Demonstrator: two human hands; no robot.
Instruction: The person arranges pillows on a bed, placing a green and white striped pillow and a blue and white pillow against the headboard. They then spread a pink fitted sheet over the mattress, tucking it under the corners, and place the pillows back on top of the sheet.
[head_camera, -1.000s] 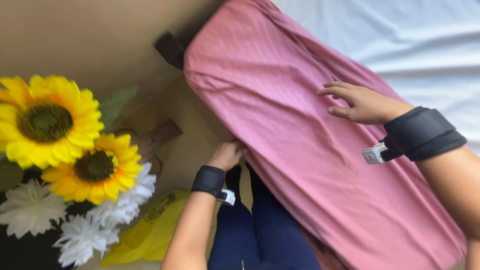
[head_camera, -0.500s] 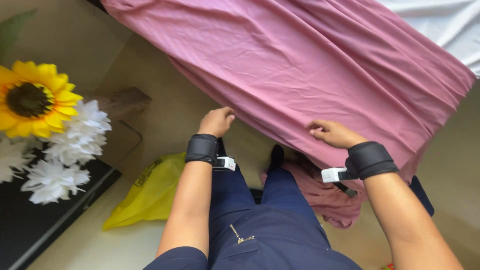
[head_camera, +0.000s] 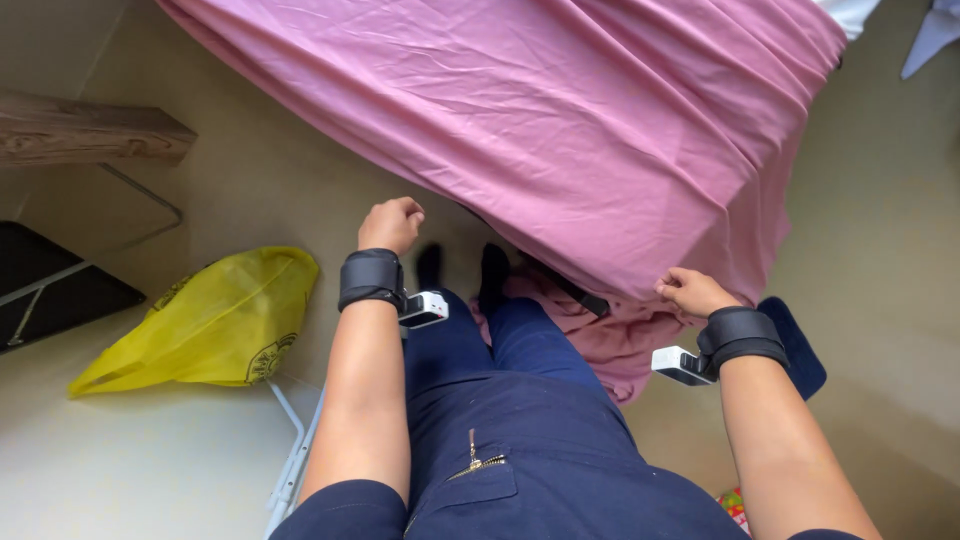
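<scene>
pink sheet (head_camera: 560, 130) edge, right hand (head_camera: 695, 292) gripping

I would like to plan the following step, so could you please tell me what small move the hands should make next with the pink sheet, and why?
Probably pull the pink sheet edge down and toward the body. The right hand grips its bunched lower edge, the left hand is closed at the hem farther along, and loose cloth sags between them.
</scene>
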